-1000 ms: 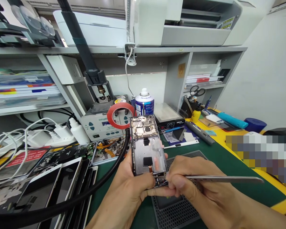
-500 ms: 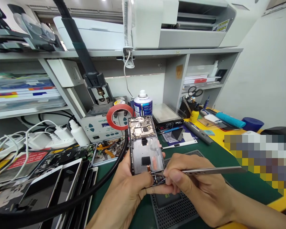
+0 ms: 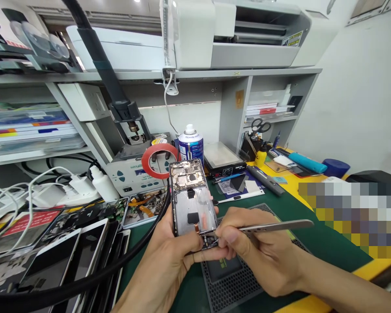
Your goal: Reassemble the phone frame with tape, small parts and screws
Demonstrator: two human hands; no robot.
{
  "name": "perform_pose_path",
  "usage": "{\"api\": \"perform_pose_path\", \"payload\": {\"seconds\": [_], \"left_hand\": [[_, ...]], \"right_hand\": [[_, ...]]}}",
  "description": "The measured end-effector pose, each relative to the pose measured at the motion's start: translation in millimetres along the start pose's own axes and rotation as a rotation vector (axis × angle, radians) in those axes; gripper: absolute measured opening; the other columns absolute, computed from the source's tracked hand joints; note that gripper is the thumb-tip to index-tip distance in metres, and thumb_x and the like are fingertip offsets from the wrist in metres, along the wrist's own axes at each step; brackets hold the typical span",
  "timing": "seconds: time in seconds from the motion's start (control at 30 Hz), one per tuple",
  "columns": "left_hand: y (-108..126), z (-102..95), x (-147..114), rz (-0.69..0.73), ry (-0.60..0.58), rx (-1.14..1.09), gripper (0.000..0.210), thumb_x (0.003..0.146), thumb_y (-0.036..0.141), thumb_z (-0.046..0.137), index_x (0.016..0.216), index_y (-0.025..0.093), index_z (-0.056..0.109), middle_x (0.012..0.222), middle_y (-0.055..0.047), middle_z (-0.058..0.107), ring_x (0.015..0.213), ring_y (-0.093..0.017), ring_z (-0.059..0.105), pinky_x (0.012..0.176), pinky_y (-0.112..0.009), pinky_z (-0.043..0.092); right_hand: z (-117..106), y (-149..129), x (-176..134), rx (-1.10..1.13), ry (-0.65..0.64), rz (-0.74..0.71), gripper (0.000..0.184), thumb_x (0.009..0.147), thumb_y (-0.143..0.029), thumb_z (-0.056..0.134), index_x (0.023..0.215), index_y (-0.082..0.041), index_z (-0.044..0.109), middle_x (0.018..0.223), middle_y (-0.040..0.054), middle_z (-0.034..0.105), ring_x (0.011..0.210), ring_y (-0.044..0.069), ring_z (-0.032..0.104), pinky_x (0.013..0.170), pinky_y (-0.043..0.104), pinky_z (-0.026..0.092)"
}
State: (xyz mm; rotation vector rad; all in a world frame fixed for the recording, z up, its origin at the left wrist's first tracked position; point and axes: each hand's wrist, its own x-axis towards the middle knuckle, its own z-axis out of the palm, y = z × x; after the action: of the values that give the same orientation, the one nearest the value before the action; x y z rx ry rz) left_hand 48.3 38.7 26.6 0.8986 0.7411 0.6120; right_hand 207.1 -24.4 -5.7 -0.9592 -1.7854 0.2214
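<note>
An opened smartphone (image 3: pixel 200 204), its back off and circuit boards showing, is gripped in my left hand (image 3: pixel 174 254). The phone is tilted, upper end away from me, with my left thumb by a small copper-coloured flex cable (image 3: pixel 197 228) near its lower end. Metal tweezers (image 3: pixel 280 226) are pinched in my right hand (image 3: pixel 257 248), back end pointing right. Their tips reach over the phone's bottom section, close to my left thumb. Whether the tips grip anything is too small to tell. My fingers hide part of the phone's lower edge.
A black honeycomb mat (image 3: pixel 228 291) lies beneath my hands on the green mat (image 3: pixel 329 243). A thick black hose (image 3: pixel 117 267) crosses at left, over stacked screens (image 3: pixel 55 265). Behind the phone stand a spray can (image 3: pixel 191 143), red tape roll (image 3: pixel 146 161) and hot plate (image 3: pixel 223 158).
The view has shifted slightly, so the scene sits a little further left. The tweezers' back end has swung up and left. Both hands keep their holds at the phone's lower end.
</note>
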Motion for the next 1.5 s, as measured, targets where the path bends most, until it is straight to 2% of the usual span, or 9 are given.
{"api": "perform_pose_path", "payload": {"seconds": [0.3, 0.6, 0.77, 0.9, 1.1, 1.2, 1.3, 1.37, 1.5], "left_hand": [[-2, -0.5, 1, -0.005, -0.019, -0.003, 0.050, 0.071, 0.002, 0.065, 0.118, 0.017, 0.057, 0.091, -0.005, 0.070, 0.071, -0.016, 0.067, 0.072, -0.036, 0.063], [-4, -3.5, 2, -0.001, -0.035, 0.029, 0.051, 0.073, 0.000, 0.060, 0.121, 0.017, 0.055, 0.100, -0.007, 0.071, 0.082, -0.020, 0.070, 0.074, -0.037, 0.064], [-7, -14.5, 9, 0.023, -0.067, -0.036, 0.057, 0.070, -0.006, 0.055, 0.123, 0.015, 0.055, 0.104, -0.010, 0.073, 0.087, -0.025, 0.072, 0.082, -0.046, 0.062], [-9, -19.6, 10, 0.020, -0.125, -0.136, 0.055, 0.071, -0.006, 0.052, 0.123, 0.012, 0.057, 0.109, -0.013, 0.073, 0.097, -0.030, 0.071, 0.085, -0.049, 0.061], [-13, -21.0, 8, 0.082, -0.125, -0.119, 0.055, 0.074, -0.003, 0.053, 0.125, 0.017, 0.057, 0.114, -0.010, 0.072, 0.102, -0.029, 0.067, 0.084, -0.051, 0.061], [-12, -18.1, 5, 0.116, -0.097, -0.057, 0.056, 0.076, 0.000, 0.053, 0.128, 0.020, 0.055, 0.119, -0.009, 0.070, 0.104, -0.028, 0.064, 0.083, -0.048, 0.061], [-9, -14.3, 1, 0.141, -0.091, -0.010, 0.055, 0.075, 0.001, 0.053, 0.126, 0.018, 0.055, 0.115, -0.009, 0.070, 0.096, -0.025, 0.063, 0.077, -0.040, 0.058], [-8, -13.3, 0, 0.176, -0.072, -0.001, 0.055, 0.074, 0.002, 0.054, 0.126, 0.017, 0.055, 0.115, -0.009, 0.070, 0.093, -0.023, 0.062, 0.072, -0.034, 0.054], [-13, -13.9, 1, 0.251, 0.009, 0.024, 0.050, 0.077, 0.010, 0.061, 0.125, 0.020, 0.055, 0.111, -0.005, 0.069, 0.089, -0.019, 0.059, 0.071, -0.028, 0.046]], "right_hand": [[1, 3, -5, 0.031, -0.071, 0.043, 0.014, 0.093, -0.009, 0.048, 0.095, -0.018, 0.059, 0.075, 0.0014, 0.060, 0.062, 0.013, 0.056, 0.054, 0.023, 0.046], [2, 5, -3, 0.045, -0.053, 0.022, 0.016, 0.093, -0.009, 0.048, 0.088, -0.017, 0.061, 0.070, 0.0005, 0.058, 0.059, 0.012, 0.056, 0.052, 0.022, 0.046], [5, 11, -10, 0.322, 0.093, 0.211, 0.018, 0.100, -0.017, 0.047, 0.092, -0.017, 0.064, 0.078, 0.0017, 0.060, 0.059, 0.011, 0.061, 0.052, 0.023, 0.054], [4, 9, -10, 0.548, 0.199, 0.347, 0.021, 0.102, -0.027, 0.049, 0.091, -0.019, 0.066, 0.074, 0.0002, 0.061, 0.056, 0.012, 0.063, 0.050, 0.024, 0.053], [-3, 5, -3, 0.591, 0.311, 0.499, 0.031, 0.098, -0.040, 0.056, 0.078, -0.018, 0.067, 0.062, -0.0010, 0.057, 0.048, 0.011, 0.058, 0.045, 0.023, 0.047], [-12, 9, 2, 0.578, 0.396, 0.526, 0.039, 0.097, -0.041, 0.055, 0.066, -0.018, 0.063, 0.061, -0.0010, 0.053, 0.051, 0.012, 0.056, 0.050, 0.024, 0.046], [-22, 10, 9, 0.650, 0.306, 0.631, 0.042, 0.095, -0.042, 0.057, 0.061, -0.018, 0.056, 0.068, 0.0001, 0.054, 0.060, 0.014, 0.059, 0.060, 0.028, 0.049], [-26, 9, 13, 0.698, 0.182, 0.783, 0.038, 0.095, -0.045, 0.058, 0.067, -0.018, 0.056, 0.066, -0.0021, 0.049, 0.054, 0.011, 0.051, 0.057, 0.028, 0.047], [-24, 6, 15, 0.679, 0.005, 0.967, 0.029, 0.088, -0.046, 0.068, 0.088, -0.019, 0.059, 0.057, -0.0098, 0.029, 0.047, 0.006, 0.021, 0.043, 0.021, 0.021]]}}
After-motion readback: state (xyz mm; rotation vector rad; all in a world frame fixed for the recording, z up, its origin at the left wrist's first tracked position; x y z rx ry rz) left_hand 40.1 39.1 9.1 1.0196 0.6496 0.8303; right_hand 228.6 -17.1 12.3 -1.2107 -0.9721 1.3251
